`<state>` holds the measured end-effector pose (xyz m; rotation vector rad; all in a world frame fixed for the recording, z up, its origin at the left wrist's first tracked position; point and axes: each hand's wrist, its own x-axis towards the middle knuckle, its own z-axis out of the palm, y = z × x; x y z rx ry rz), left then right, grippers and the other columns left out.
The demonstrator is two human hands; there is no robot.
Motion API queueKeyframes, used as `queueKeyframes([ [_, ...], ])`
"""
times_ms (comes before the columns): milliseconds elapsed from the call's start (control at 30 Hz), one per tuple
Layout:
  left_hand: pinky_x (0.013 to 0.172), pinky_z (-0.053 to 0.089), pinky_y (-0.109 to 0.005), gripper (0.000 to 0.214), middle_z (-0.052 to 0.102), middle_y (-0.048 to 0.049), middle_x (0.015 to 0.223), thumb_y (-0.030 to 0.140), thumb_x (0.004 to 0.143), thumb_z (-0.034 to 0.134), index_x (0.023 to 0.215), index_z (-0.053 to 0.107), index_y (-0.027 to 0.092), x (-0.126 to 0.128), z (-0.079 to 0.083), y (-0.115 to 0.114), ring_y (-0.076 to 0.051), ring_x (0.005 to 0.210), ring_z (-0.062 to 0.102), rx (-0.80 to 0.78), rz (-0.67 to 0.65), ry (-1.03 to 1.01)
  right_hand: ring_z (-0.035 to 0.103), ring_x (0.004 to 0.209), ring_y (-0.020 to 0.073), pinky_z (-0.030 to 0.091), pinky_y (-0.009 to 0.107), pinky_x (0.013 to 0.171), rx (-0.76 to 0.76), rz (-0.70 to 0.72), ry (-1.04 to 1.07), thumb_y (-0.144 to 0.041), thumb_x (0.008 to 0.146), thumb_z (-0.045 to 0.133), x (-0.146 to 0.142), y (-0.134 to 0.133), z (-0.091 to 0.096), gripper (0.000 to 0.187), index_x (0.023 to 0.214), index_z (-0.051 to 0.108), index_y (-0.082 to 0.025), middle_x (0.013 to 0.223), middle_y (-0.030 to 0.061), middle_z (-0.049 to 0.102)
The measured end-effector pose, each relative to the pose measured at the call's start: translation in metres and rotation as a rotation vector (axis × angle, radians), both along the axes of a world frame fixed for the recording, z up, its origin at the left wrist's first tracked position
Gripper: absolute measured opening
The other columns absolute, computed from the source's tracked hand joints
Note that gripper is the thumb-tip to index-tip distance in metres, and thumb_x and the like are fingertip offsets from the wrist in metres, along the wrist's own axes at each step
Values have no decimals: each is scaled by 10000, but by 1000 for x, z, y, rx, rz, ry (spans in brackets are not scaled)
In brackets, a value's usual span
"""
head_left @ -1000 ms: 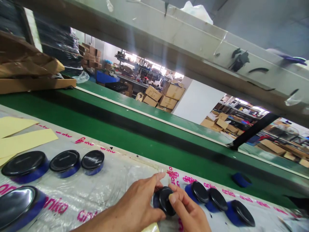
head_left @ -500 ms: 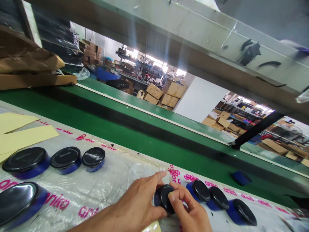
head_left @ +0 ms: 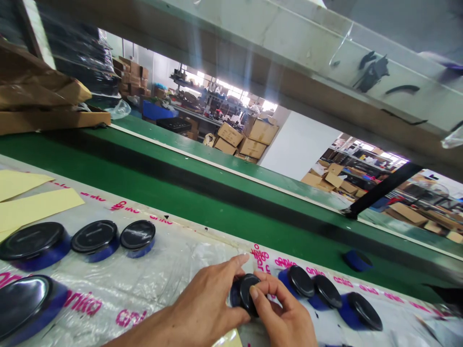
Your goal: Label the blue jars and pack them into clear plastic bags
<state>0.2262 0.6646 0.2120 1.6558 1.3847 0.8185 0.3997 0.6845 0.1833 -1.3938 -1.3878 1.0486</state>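
My left hand (head_left: pixel 213 299) is closed around the left side of a small round part with a black top (head_left: pixel 249 294). My right hand (head_left: pixel 284 308) pinches the right edge of the same part, its thumb lying on the black face. Several similar round blue parts with black tops, the nearest one (head_left: pixel 296 282), lie just right of my right hand. Further left, more of them rest face up, among them a smaller one (head_left: pixel 138 238) and a large one (head_left: pixel 25 303). The underside of the held part is hidden by my fingers.
The worktop is wrapped in clear film with pink lettering (head_left: pixel 85 304). Yellow paper sheets (head_left: pixel 43 207) lie at left. Behind runs a green conveyor belt (head_left: pixel 202 205) carrying one blue round part (head_left: pixel 357 260). A grey beam (head_left: pixel 231 62) crosses overhead; a brown carton (head_left: pixel 54 121) sits far left.
The view has shifted slightly, so most things appear a little further left. Both hands keep the same hold on the round part, with only a small shift of the right fingers.
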Motion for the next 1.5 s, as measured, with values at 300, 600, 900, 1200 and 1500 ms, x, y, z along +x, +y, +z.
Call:
queueKeyframes([
  [300, 1080, 451, -409, 889, 676, -88, 1311, 108, 633, 725, 1476, 457, 193, 0, -6, 3, -278, 1204, 623, 14, -3, -3, 670, 782, 234, 538, 292, 684, -19, 28, 4, -561, 774, 705, 3, 9, 3, 387, 863, 672, -185, 821, 65, 719],
  [600, 1008, 489, -378, 365, 615, -28, 1359, 403, 856, 698, 1213, 689, 326, -10, 13, -2, -251, 1203, 588, 53, 17, -114, 638, 862, 239, 503, 301, 746, -15, 137, 7, -619, 877, 591, 9, 8, 7, 440, 961, 696, -201, 923, 60, 716],
  [900, 1006, 456, -353, 382, 636, -48, 1189, 425, 1012, 469, 884, 772, 232, -3, 25, 3, -218, 1118, 585, 145, -179, -137, 623, 926, 230, 478, 327, 859, -9, 350, 256, -480, 842, 695, 12, 9, 35, 285, 882, 735, -201, 934, 55, 708],
  [1200, 992, 453, -323, 351, 607, -41, 1212, 376, 1018, 467, 904, 770, 239, -1, 26, 2, -201, 1092, 581, 158, -204, -84, 554, 816, 203, 424, 313, 773, 17, 357, 198, -418, 829, 653, 6, 7, 44, 274, 676, 620, -193, 805, 27, 625],
  [1500, 975, 449, -291, 360, 608, -35, 1174, 350, 1026, 450, 873, 747, 217, -1, 27, 2, -184, 1066, 583, 166, -225, -71, 537, 806, 187, 403, 285, 746, 9, 372, 249, -412, 854, 622, 7, 7, 40, 272, 698, 573, -195, 803, 13, 601],
])
